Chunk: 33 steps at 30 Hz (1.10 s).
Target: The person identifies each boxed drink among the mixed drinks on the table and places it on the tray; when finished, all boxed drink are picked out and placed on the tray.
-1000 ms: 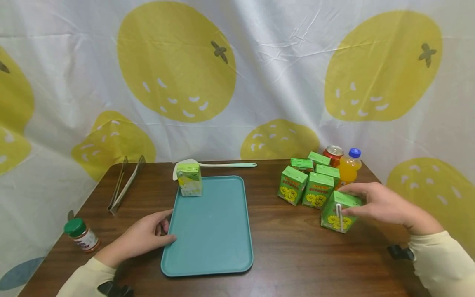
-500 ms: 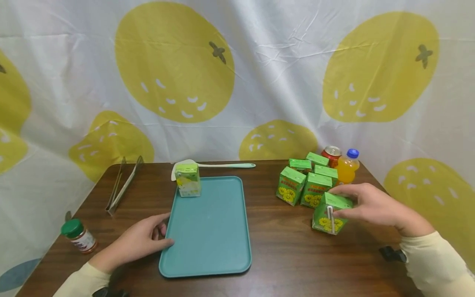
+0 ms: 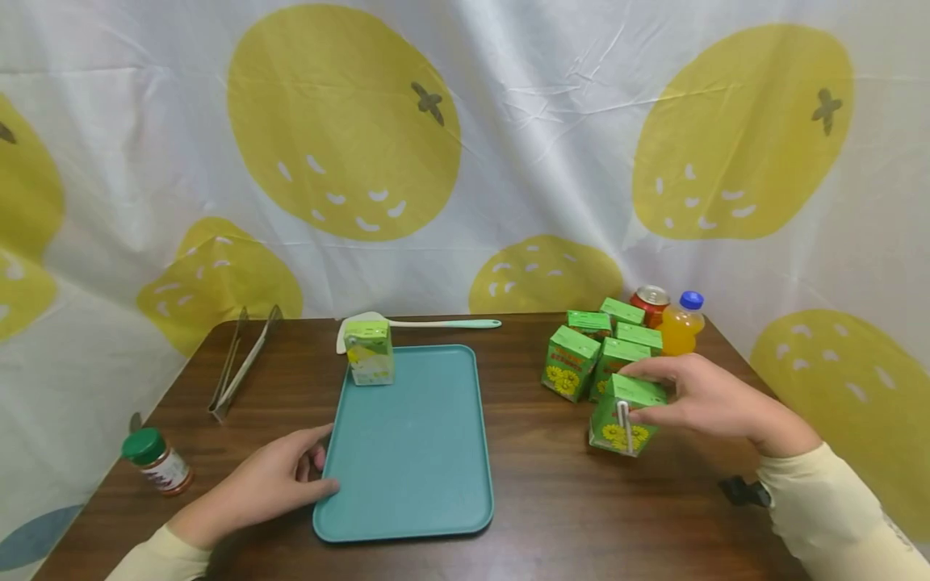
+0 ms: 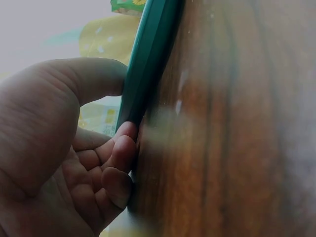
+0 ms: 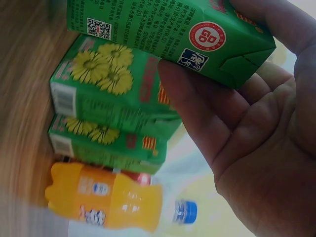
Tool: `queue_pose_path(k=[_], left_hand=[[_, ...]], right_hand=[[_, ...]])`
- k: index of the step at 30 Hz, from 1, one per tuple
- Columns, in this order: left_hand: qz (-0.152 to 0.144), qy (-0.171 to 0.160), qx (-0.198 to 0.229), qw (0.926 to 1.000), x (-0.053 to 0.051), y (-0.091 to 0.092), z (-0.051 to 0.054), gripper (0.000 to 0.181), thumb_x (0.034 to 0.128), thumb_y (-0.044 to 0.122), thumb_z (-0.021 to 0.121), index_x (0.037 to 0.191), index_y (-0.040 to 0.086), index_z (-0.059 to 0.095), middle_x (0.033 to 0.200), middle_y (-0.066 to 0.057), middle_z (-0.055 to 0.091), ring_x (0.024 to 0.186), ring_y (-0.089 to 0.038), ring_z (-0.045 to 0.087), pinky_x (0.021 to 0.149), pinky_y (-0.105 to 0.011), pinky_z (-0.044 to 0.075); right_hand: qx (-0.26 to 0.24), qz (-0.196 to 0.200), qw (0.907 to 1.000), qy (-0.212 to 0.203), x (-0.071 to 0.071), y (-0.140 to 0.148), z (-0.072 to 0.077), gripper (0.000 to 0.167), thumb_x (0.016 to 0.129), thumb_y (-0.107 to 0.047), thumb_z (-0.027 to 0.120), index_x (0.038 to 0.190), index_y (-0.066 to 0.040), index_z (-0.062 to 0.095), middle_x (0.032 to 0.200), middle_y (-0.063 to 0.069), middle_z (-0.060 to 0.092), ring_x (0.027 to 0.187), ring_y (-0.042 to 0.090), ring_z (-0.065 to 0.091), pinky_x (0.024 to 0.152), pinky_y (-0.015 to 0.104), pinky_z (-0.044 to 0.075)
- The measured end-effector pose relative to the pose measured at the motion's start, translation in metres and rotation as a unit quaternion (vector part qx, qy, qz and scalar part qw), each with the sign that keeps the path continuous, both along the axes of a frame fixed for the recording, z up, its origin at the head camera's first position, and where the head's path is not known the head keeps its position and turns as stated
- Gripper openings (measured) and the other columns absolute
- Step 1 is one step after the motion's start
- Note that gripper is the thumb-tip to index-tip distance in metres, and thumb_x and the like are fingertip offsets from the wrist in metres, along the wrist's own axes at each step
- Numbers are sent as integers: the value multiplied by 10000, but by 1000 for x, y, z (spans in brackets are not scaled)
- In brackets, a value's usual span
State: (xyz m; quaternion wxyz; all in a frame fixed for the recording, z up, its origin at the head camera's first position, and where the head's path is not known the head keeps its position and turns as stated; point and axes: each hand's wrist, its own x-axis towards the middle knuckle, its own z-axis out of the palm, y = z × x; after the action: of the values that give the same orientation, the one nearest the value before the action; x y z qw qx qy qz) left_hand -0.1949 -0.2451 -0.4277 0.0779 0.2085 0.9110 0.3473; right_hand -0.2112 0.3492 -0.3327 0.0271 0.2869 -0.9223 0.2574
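Note:
In the head view my right hand [image 3: 708,403] holds a green drink carton [image 3: 610,428] with yellow flowers and a white straw on its side. The right wrist view shows thumb and fingers on opposite sides of this juice box [image 5: 163,29]; I cannot tell whether its base touches the table. My left hand [image 3: 269,484] grips the left rim of a teal tray [image 3: 410,460]. Its thumb lies on the rim and the curled fingertips meet the edge from below, as the left wrist view shows. A yellow-green carton [image 3: 370,355] stands at the tray's far left corner.
Several green cartons [image 3: 570,363] stand grouped at the back right, beside a red can [image 3: 650,303] and an orange drink bottle [image 3: 681,327]. A spatula [image 3: 443,323] lies behind the tray. Metal tongs [image 3: 243,367] and a green-capped spice jar [image 3: 160,464] are on the left.
My right hand has moved left with the green drink carton, away from the bottle and in front of the other cartons. The left hand has slid slightly nearer along the tray's rim.

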Motion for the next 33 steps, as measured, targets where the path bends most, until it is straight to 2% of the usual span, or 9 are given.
queue_pose_path(k=[7, 13, 17, 21, 27, 33], left_hand=[[-28, -69, -2, 10000, 1, -1, 1, 903, 920, 306, 928, 1567, -148, 491, 964, 8, 615, 750, -88, 570, 634, -284, 503], [-52, 102, 2, 9999, 1, -2, 2, 901, 921, 306, 927, 1555, -164, 492, 967, 19, 613, 758, -64, 566, 652, -276, 508], [-63, 149, 22, 9999, 1, -3, 2, 891, 921, 301, 926, 1548, -166, 499, 968, 21, 612, 762, -61, 564, 656, -274, 507], [-77, 162, 56, 9998, 1, -3, 1, 892, 921, 303, 928, 1545, -171, 501, 969, 22, 614, 762, -59, 562, 655, -271, 507], [-59, 128, 82, 9999, 2, -3, 0, 888, 918, 296, 933, 1546, -164, 506, 967, 22, 615, 756, -58, 560, 650, -271, 502], [-90, 123, 129, 9998, 2, -2, -2, 891, 922, 301, 931, 1554, -159, 504, 970, 25, 614, 746, -52, 551, 642, -272, 492]], right_hand=[[-36, 215, 9997, 110, -8, -19, 1, 489, 911, -340, 957, 1336, -171, 785, 1218, -99, 788, 819, 28, 653, 807, 285, 563], [-39, 360, 9993, -1, -16, -43, 7, 455, 922, -359, 945, 1319, -198, 790, 1178, -147, 775, 903, 60, 676, 828, 302, 578], [-5, 410, 9990, -154, -20, -60, 11, 440, 937, -359, 930, 1317, -193, 786, 1113, -134, 770, 840, 81, 667, 777, 308, 577], [108, 540, 9985, -70, -26, -77, 13, 430, 950, -361, 914, 1327, -197, 784, 1050, -147, 752, 808, 82, 639, 750, 310, 557], [82, 821, 9966, -65, -34, -105, 14, 453, 955, -331, 909, 1364, -187, 776, 1091, -144, 757, 841, 96, 647, 754, 320, 566], [97, 1045, 9945, -58, -44, -130, 14, 476, 966, -365, 896, 1390, -195, 762, 1067, -152, 759, 776, 83, 639, 727, 326, 559]])
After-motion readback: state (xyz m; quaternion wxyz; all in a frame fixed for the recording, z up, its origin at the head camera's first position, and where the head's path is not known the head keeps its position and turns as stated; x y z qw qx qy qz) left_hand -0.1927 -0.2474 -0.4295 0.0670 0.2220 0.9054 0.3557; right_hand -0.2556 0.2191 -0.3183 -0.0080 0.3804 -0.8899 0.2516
